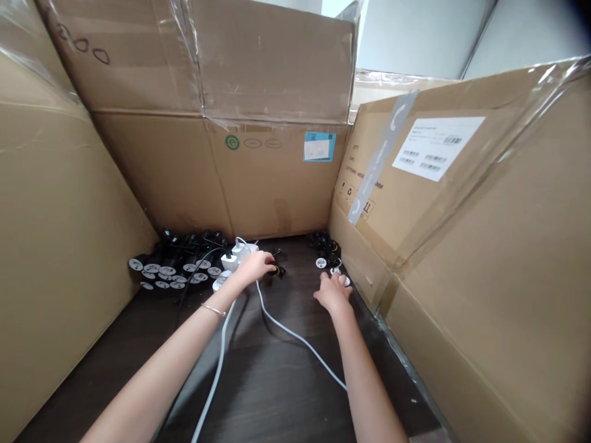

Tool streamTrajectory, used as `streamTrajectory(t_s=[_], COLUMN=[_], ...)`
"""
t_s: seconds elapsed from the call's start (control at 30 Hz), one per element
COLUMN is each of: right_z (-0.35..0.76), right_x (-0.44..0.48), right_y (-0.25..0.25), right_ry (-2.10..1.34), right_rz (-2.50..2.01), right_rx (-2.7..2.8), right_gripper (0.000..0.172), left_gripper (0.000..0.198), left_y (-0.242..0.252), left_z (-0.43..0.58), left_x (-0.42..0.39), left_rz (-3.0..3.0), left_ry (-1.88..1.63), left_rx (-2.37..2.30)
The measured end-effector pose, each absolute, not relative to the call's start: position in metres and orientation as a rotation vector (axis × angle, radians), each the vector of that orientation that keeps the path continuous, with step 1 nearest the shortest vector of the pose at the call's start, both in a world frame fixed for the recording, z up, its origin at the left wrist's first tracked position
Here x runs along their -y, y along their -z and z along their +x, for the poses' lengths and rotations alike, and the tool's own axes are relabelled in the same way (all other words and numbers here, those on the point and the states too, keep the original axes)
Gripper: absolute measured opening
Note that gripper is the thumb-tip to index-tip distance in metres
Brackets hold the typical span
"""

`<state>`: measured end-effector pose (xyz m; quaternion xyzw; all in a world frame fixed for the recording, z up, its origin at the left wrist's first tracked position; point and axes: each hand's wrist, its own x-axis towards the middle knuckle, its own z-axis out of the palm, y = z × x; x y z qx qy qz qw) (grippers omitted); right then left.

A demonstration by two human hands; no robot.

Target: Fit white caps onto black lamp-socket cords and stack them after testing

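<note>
I see big cardboard boxes [277, 184] around a dark wood surface [286, 381]. A pile of black tubes with white round ends [167, 270] sits at the left, near a white power strip [221, 282]. My right hand [333, 294] has its fingers spread at a smaller bunch of tubes [321, 263] by the right box. My left hand [255, 266] bends its fingers near a little black-and-yellow part [279, 271]; I can't tell if they grip it.

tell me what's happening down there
Someone reaches over a dark wood-grain surface. The left hand is at the white power strip, fingers near a small black-and-yellow item. The right hand is at white-ended black pieces beside the right carton. Neither grip is clear. Similar pieces are piled at left.
</note>
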<state>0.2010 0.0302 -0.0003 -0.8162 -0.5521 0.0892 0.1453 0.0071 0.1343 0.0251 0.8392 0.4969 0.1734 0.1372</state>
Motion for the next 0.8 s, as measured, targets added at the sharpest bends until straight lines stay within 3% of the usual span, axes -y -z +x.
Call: streamTrajectory(t_s=[0.13, 0.27, 0.37, 0.53, 0.67, 0.8], right_z=[0.211, 0.210, 0.209, 0.197, 0.177, 0.161], right_x=[-0.030, -0.031, -0.032, -0.039, -0.038, -0.029], right_y=[0.003, 0.004, 0.002, -0.004, -0.012, -0.023], right_ry=[-0.442, -0.542, -0.529, -0.535, -0.937, -1.183], right_rz=[-2.436, -2.333, -2.166, -1.744, -1.047, -0.709], right_rx=[1.559, 1.604, 1.620, 1.606, 1.237, 0.949], right_gripper=[0.045, 0.026, 0.022, 0.028, 0.019, 0.022], left_gripper=[0.034, 0.035, 0.034, 0.039, 0.037, 0.028], left_y=[-0.039, -0.045, -0.049, -0.058, -0.057, -0.047], left_z=[0.005, 0.002, 0.001, -0.003, -0.011, -0.019], left_x=[-0.139, -0.131, -0.120, -0.092, -0.065, -0.046], left_rz=[2.175, 1.965, 1.830, 1.582, 1.103, 0.891], left_ry=[-0.650, -0.808, -0.911, -0.913, -0.824, -0.860], left_rx=[-1.342, -1.288, -1.278, -1.194, -0.960, -0.804])
